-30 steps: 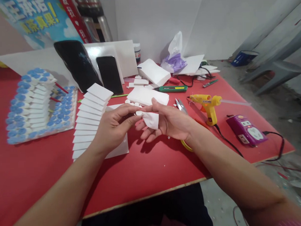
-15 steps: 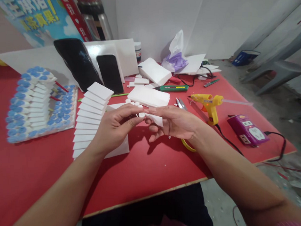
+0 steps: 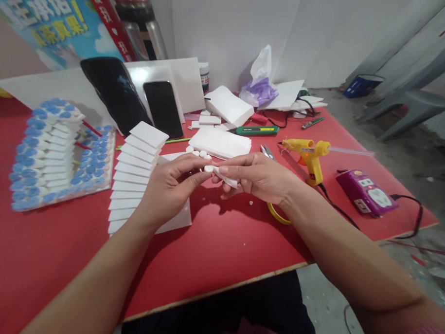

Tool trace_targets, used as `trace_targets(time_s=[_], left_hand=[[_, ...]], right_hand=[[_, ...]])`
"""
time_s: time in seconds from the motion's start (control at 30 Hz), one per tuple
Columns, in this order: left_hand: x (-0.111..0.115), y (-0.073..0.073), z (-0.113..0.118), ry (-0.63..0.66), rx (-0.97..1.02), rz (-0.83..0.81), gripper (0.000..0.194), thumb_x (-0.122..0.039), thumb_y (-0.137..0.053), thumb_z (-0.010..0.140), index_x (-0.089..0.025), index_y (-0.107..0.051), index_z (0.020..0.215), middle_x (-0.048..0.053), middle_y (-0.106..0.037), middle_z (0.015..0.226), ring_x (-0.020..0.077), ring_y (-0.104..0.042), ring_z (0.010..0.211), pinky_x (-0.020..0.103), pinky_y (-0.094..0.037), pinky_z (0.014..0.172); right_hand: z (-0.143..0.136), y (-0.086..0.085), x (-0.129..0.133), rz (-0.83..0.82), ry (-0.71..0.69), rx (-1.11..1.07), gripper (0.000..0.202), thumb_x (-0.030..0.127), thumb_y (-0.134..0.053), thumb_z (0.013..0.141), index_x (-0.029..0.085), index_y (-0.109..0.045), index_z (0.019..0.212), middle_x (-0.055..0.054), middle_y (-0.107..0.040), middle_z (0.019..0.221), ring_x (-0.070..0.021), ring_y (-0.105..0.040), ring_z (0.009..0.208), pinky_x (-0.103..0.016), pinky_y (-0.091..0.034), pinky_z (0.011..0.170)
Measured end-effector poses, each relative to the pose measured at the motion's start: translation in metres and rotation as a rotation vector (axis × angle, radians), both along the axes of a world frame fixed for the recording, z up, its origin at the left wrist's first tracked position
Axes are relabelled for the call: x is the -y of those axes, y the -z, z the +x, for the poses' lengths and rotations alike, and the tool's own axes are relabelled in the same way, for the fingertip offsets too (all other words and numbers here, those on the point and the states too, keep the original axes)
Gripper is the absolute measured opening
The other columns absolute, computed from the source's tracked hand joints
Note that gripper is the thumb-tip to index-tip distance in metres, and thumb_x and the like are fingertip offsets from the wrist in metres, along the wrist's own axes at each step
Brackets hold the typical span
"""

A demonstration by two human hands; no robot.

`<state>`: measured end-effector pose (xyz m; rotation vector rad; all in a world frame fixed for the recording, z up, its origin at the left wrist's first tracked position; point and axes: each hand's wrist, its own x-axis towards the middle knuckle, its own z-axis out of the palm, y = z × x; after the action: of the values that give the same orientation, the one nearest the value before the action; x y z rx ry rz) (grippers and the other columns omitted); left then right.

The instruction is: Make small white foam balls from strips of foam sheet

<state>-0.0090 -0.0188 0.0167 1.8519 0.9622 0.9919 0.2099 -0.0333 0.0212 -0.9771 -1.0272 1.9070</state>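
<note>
At the middle of the table, my left hand [image 3: 172, 186] pinches a small white roll [image 3: 208, 169] between thumb and fingers. From it a white paper strip [image 3: 228, 180] trails to the right, bunched under the thumb of my right hand [image 3: 259, 175]. The two hands nearly meet. Just behind them, several similar white rolls [image 3: 196, 153] sit beside a stack of white paper sheets [image 3: 219, 142]. A fanned staircase of white foam boards [image 3: 132, 189] stands to the left of my left hand. Scissors [image 3: 267, 152] lie partly hidden behind my right hand.
On the right are a yellow glue gun [image 3: 305, 152] and a purple power socket [image 3: 367, 192] with cords. A green cutter [image 3: 257, 130] and phone [image 3: 164, 110] are behind. A blue-and-white stair model [image 3: 47, 158] stands left. A yellow tape ring [image 3: 278, 214] lies near my right wrist.
My right thumb has come down onto the paper strip, and its fingers have closed in. The strip, flat and flared before, is now bunched. My left hand stays nearly still.
</note>
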Motion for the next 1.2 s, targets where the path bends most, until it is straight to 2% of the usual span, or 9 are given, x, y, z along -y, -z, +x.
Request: trace_targets(time_s=[0.3, 0.53, 0.63, 0.77, 0.87, 0.97, 1.03, 1.1, 1.2], left_hand=[[0.001, 0.000, 0.002, -0.055, 0.000, -0.055, 0.017, -0.033, -0.077, 0.090, -0.024, -0.084, 0.103, 0.006, -0.080, 0.108, 0.0240, -0.072, 0.102, 0.032, -0.055, 0.090], [0.004, -0.001, 0.004, -0.078, 0.033, -0.099, 0.017, -0.033, -0.079, 0.088, -0.023, -0.085, 0.101, 0.006, -0.081, 0.108, 0.0232, -0.072, 0.101, 0.032, -0.055, 0.091], [0.006, 0.001, 0.007, -0.150, 0.056, -0.163, 0.020, -0.035, -0.081, 0.086, -0.022, -0.084, 0.100, 0.007, -0.082, 0.103, 0.0229, -0.072, 0.095, 0.033, -0.056, 0.086], [0.010, 0.006, 0.014, -0.255, 0.113, -0.248, 0.025, -0.038, -0.083, 0.082, -0.021, -0.084, 0.101, 0.005, -0.081, 0.090, 0.0196, -0.069, 0.081, 0.031, -0.055, 0.075], [0.012, 0.008, 0.017, -0.292, 0.152, -0.256, 0.026, -0.037, -0.086, 0.079, -0.021, -0.084, 0.100, 0.004, -0.079, 0.086, 0.0180, -0.067, 0.077, 0.029, -0.053, 0.071], [0.013, 0.009, 0.017, -0.303, 0.154, -0.233, 0.026, -0.036, -0.087, 0.078, -0.021, -0.084, 0.098, 0.004, -0.078, 0.085, 0.0182, -0.067, 0.079, 0.029, -0.054, 0.072], [0.012, 0.009, 0.015, -0.282, 0.163, -0.221, 0.025, -0.037, -0.087, 0.078, -0.021, -0.084, 0.098, 0.004, -0.079, 0.087, 0.0188, -0.068, 0.081, 0.030, -0.055, 0.075], [0.009, 0.008, 0.011, -0.223, 0.198, -0.209, 0.024, -0.037, -0.087, 0.080, -0.022, -0.084, 0.099, 0.005, -0.079, 0.093, 0.0202, -0.071, 0.086, 0.032, -0.057, 0.080], [0.003, 0.007, 0.005, -0.126, 0.215, -0.169, 0.020, -0.036, -0.084, 0.084, -0.024, -0.084, 0.100, 0.007, -0.080, 0.106, 0.0236, -0.073, 0.097, 0.035, -0.058, 0.086]], right_hand=[[-0.003, -0.002, 0.006, 0.350, 0.095, 0.455, 0.026, 0.044, -0.081, 0.087, 0.019, -0.086, 0.089, -0.006, -0.079, 0.083, -0.0133, -0.063, 0.067, -0.027, -0.053, 0.063], [-0.003, 0.003, 0.002, 0.345, 0.032, 0.332, 0.037, 0.051, -0.073, 0.092, 0.016, -0.079, 0.083, -0.004, -0.075, 0.077, -0.0123, -0.062, 0.062, -0.028, -0.052, 0.064], [-0.007, 0.005, 0.004, 0.640, 0.102, 0.593, 0.040, 0.046, -0.066, 0.099, 0.015, -0.075, 0.076, -0.001, -0.066, 0.062, -0.0125, -0.058, 0.058, -0.026, -0.043, 0.060], [-0.014, 0.014, 0.008, 1.188, 0.218, 1.032, 0.038, 0.028, -0.050, 0.107, 0.013, -0.073, 0.080, -0.007, -0.068, 0.072, -0.0160, -0.057, 0.067, -0.030, -0.038, 0.064], [-0.017, 0.018, 0.011, 1.321, 0.202, 1.287, 0.036, 0.020, -0.045, 0.106, 0.012, -0.074, 0.087, -0.011, -0.069, 0.079, -0.0178, -0.057, 0.068, -0.031, -0.035, 0.061], [-0.018, 0.017, 0.014, 1.304, 0.205, 1.342, 0.033, 0.019, -0.045, 0.105, 0.013, -0.074, 0.090, -0.012, -0.070, 0.081, -0.0179, -0.058, 0.067, -0.030, -0.035, 0.060], [-0.017, 0.013, 0.013, 1.208, 0.205, 1.195, 0.032, 0.023, -0.048, 0.105, 0.014, -0.074, 0.089, -0.011, -0.072, 0.082, -0.0182, -0.061, 0.070, -0.029, -0.040, 0.062], [-0.015, 0.008, 0.011, 0.957, 0.169, 0.887, 0.032, 0.034, -0.051, 0.106, 0.016, -0.073, 0.091, -0.009, -0.074, 0.084, -0.0192, -0.067, 0.075, -0.029, -0.048, 0.067], [-0.010, 0.002, 0.003, 0.387, 0.044, 0.350, 0.054, 0.064, -0.046, 0.105, 0.017, -0.072, 0.097, -0.010, -0.076, 0.088, -0.0223, -0.074, 0.079, -0.033, -0.060, 0.069]])
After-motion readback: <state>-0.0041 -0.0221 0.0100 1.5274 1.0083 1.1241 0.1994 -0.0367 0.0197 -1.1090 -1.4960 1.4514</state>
